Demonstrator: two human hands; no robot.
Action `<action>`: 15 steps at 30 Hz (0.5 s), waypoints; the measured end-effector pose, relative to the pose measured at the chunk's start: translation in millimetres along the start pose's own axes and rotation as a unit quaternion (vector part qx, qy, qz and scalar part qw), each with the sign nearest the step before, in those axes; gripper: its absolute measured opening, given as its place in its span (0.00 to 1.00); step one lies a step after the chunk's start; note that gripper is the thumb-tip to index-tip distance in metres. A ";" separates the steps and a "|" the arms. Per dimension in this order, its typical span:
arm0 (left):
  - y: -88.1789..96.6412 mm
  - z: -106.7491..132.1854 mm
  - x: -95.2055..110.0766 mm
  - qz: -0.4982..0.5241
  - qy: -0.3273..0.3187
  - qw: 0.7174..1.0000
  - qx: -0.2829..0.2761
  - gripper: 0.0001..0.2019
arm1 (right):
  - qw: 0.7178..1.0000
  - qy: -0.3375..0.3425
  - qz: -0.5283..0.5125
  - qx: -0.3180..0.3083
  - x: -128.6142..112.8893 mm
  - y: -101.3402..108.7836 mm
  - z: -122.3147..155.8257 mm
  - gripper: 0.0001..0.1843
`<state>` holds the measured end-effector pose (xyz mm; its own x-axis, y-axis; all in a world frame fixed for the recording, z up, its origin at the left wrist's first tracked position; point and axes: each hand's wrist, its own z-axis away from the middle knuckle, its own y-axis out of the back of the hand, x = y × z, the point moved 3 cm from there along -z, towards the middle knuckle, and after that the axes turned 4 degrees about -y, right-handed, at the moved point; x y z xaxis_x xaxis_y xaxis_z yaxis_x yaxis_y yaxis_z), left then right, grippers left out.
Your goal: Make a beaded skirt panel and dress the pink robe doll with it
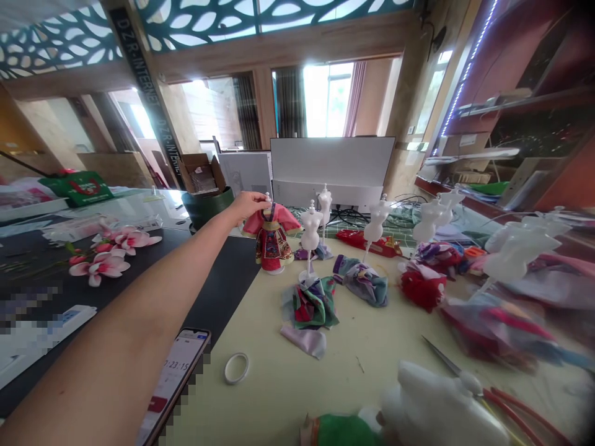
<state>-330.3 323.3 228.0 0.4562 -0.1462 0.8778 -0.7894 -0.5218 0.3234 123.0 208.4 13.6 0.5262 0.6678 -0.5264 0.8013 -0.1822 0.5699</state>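
Observation:
My left hand (250,203) reaches far across the table, its fingers closed at the neck of a small doll mannequin. That mannequin wears a red and pink robe (273,238) with wide sleeves and a patterned front, and stands upright on its round base. Beside it, to the right, is a bare white mannequin (311,230), with another white mannequin (325,201) behind. In front lies a crumpled green and red doll garment (316,303). My right hand does not show.
Right of centre stand more mannequins (377,220) among crumpled garments (365,280). Scissors (441,356) with orange handles lie near a blurred white mannequin (432,402) at the front. A tape roll (237,368), a phone (179,378) and artificial flowers (105,263) lie further left.

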 end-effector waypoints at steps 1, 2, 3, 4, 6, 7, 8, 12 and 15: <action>-0.7 -0.6 -0.5 0.001 -0.002 1.000 -0.001 0.17 | 1.000 0.000 0.001 0.001 -0.4 0.8 -0.6 0.10; -1.4 -1.1 -1.0 0.001 -0.004 1.000 -0.002 0.16 | 1.000 0.001 0.001 0.002 -1.0 1.4 -0.7 0.11; -2.2 -1.5 -1.6 0.000 -0.005 1.000 -0.003 0.15 | 1.000 0.002 0.002 0.002 -1.5 1.6 -0.5 0.10; -3.0 -1.7 -2.2 -0.001 -0.006 1.000 -0.004 0.13 | 1.000 0.003 0.003 0.003 -1.9 1.6 -0.1 0.10; -4.4 -2.0 -3.1 -0.006 -0.009 1.000 -0.008 0.09 | 1.000 0.006 0.006 0.004 -2.0 1.5 0.4 0.11; -5.0 -2.1 -3.4 -0.008 -0.010 1.000 -0.010 0.08 | 1.000 0.008 0.007 0.004 -1.6 1.8 0.5 0.10; -5.5 -2.1 -3.6 -0.010 -0.011 1.000 -0.011 0.07 | 1.000 0.009 0.008 0.004 -1.0 2.3 0.6 0.10; -6.7 -1.8 -2.8 -0.010 -0.015 1.000 -0.016 0.08 | 1.000 0.013 0.016 0.009 2.8 6.3 -0.5 0.10; -7.0 -0.4 -1.0 -0.002 -0.020 1.000 -0.019 0.14 | 1.000 0.013 0.024 0.013 6.0 6.8 -0.5 0.10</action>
<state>-325.4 327.5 225.0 0.4747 -0.1782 0.8619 -0.8023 -0.4902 0.3406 131.4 211.4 14.7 0.5572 0.6760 -0.4823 0.7823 -0.2325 0.5779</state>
